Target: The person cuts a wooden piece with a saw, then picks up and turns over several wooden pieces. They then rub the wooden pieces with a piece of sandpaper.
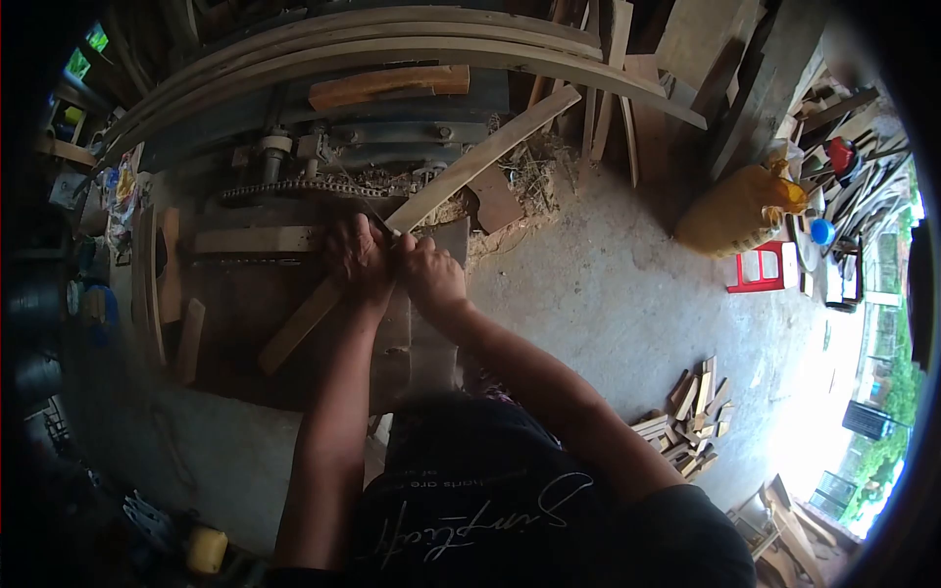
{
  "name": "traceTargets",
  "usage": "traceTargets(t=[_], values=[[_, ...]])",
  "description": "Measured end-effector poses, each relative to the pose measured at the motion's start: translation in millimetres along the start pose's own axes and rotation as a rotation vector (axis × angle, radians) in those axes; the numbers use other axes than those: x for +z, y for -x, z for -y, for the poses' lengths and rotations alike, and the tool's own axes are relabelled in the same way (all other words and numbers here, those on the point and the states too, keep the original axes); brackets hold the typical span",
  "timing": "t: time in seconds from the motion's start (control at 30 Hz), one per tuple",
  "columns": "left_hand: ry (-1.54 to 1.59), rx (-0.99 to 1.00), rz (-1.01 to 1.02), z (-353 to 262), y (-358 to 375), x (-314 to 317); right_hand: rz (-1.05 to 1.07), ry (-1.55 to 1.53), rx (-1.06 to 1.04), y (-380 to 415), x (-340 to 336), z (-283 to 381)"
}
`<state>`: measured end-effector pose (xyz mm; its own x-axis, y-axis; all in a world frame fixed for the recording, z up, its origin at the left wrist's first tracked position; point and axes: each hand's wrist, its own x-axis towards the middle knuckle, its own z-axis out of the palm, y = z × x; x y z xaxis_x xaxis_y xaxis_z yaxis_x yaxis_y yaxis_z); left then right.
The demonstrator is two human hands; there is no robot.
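A long wooden strip lies diagonally across a dark work surface, and its middle passes under my hands. My left hand is closed on the strip, knuckles up. Right beside it, my right hand has its fingers curled tight at the strip's edge. A thin, dark, narrow piece shows between the two hands; its kind is too small to tell. Left of my left hand, a shorter wooden bar lies crosswise.
Behind the hands is machinery with a chain, amid wood shavings. Long boards span the far side. To the right are a yellow sack, a red plastic stool and a pile of wood offcuts on the concrete floor.
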<state>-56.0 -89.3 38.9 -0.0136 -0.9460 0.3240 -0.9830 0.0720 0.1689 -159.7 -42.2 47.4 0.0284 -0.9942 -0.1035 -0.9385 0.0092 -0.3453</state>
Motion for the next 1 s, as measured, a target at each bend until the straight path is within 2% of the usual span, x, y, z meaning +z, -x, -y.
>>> traceTargets(t=[0.13, 0.23, 0.3, 0.37, 0.47, 0.6, 0.67, 0.73, 0.8, 0.93, 1.0], values=[[0.102, 0.126, 0.03, -8.4, 7.9, 0.2, 0.006, -0.073, 0.007, 27.3, -14.9, -11.7], [0.133, 0.143, -0.041, -7.5, 4.5, 3.6, 0.066, 0.031, 0.07, 27.0, -18.0, -9.3], [0.098, 0.096, -0.028, -6.3, -1.1, 4.6, 0.04, -0.015, 0.086, 12.1, -9.1, -8.7], [-0.01, -0.103, 0.026, -8.4, -6.0, 9.5, 0.011, -0.044, 0.092, -2.3, 3.1, -0.2], [-0.071, -0.165, -0.089, -4.4, -12.2, 20.5, -0.001, -0.05, 0.095, -19.0, -0.5, 8.0], [-0.127, -0.184, -0.108, 6.1, -23.6, 48.2, 0.048, -0.062, 0.082, -23.3, -9.0, 9.9], [0.013, -0.269, 0.097, 16.0, -30.4, 62.8, 0.059, -0.058, 0.084, -23.8, -5.2, 7.4], [-0.032, -0.238, 0.031, 14.2, -30.1, 58.0, 0.074, -0.057, 0.079, -20.9, 0.9, 4.6], [-0.074, -0.211, -0.026, 8.8, -28.2, 51.6, -0.19, -0.021, -0.058, -2.2, 3.9, -6.2], [-0.013, -0.263, -0.027, 0.0, -30.3, 35.0, -0.067, 0.016, 0.03, 41.7, -8.7, -16.0], [0.009, -0.263, -0.035, -0.2, -28.1, 37.4, 0.085, 0.11, 0.068, 47.6, -17.4, -15.1]])
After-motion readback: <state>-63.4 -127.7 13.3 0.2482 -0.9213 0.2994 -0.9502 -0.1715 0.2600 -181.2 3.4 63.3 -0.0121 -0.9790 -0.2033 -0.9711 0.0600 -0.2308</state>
